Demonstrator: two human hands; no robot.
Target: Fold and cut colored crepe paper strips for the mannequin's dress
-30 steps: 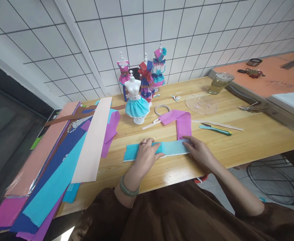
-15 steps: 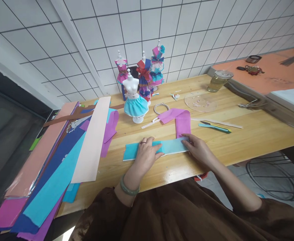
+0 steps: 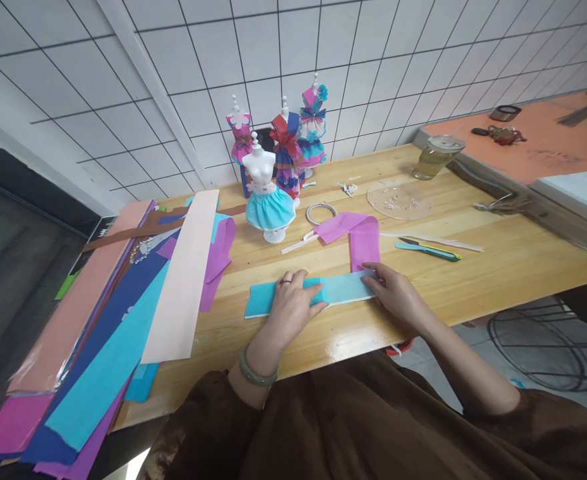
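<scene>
A turquoise crepe-paper strip (image 3: 261, 299) lies along the front of the table, paler over its right half, with a white edge showing below it. My left hand (image 3: 293, 303) rests flat across the strip's middle, fingers apart. At the right end, the thumb and forefinger of my right hand (image 3: 393, 290) close on the strip's edge. Just behind them a purple strip (image 3: 364, 243) is folded at a corner, its lower end meeting the turquoise one. A small white mannequin (image 3: 261, 167) in a turquoise skirt (image 3: 270, 209) stands beyond my left hand.
Long coloured paper sheets (image 3: 178, 287) overlap at the left. Dressed mannequins (image 3: 313, 127) stand against the tiled wall. A roll of tape (image 3: 321, 213), a utility knife (image 3: 431, 249), a clear dish of beads (image 3: 398, 201) and a lidded cup (image 3: 436, 159) are on the table (image 3: 513, 267).
The camera view has shifted very slightly. Both hands keep the same places on the turquoise strip, and nothing has been taken up or let go.
</scene>
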